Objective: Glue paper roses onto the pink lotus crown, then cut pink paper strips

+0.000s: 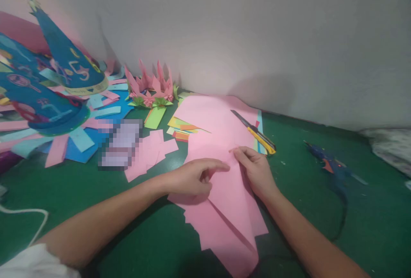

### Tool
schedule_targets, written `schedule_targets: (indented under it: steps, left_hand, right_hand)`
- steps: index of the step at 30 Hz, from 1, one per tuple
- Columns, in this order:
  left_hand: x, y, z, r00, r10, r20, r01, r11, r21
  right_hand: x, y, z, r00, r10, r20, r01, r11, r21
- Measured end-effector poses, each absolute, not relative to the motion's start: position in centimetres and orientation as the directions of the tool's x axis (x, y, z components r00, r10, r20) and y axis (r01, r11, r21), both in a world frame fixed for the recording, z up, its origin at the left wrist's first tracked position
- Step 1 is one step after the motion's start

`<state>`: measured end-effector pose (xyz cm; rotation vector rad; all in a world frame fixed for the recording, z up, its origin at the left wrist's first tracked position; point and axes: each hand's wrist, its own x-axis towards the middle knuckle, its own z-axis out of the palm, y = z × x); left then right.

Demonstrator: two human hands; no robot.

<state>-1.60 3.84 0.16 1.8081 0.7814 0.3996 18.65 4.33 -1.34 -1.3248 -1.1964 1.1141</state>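
A pink sheet of paper (229,209) lies folded on the green surface (305,192) in front of me. My left hand (192,177) rests on its left part, the index finger stretched out along a crease and the other fingers curled under. My right hand (255,168) pinches the paper's upper edge between thumb and fingers. More pink sheets (208,115) lie flat just beyond both hands.
A yellow-and-black utility knife (255,132) lies on the pink sheets behind my right hand. A blue glue gun (332,166) is at the right. Small pink squares (150,151), a pink paper flower (150,87), blue paper cones (69,61) and coloured strips crowd the left.
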Motion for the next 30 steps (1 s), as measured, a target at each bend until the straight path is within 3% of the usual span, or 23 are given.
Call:
schedule_targets:
  steps: [9, 18, 24, 27, 30]
  left_hand:
    - [-1.69, 3.77, 0.36, 0.757, 0.645, -0.107, 0.327, -0.233, 0.916]
    - [-1.59, 3.63, 0.42, 0.759, 0.646, -0.085, 0.318, -0.254, 0.914]
    - [-1.6, 3.43, 0.46, 0.773, 0.627, -0.095, 0.335, -0.276, 0.901]
    - [-1.61, 3.46, 0.37, 0.773, 0.628, -0.085, 0.326, -0.279, 0.903]
    - [-1.77, 3.94, 0.12, 0.705, 0.706, -0.071, 0.351, -0.26, 0.9]
  right_hand:
    - [18.87, 4.65, -2.08, 0.074, 0.995, -0.063, -0.075, -0.057, -0.996]
    - [18.6, 4.55, -1.61, 0.064, 0.995, -0.08, -0.133, -0.071, -0.989]
    - [18.38, 4.52, -1.15, 0.066, 0.978, -0.197, -0.272, -0.172, -0.947]
    - [18.41, 4.56, -1.35, 0.096, 0.981, -0.17, -0.229, -0.145, -0.963]
    - [18.45, 4.57, -1.76, 0.105, 0.994, -0.033, -0.031, -0.03, -0.999]
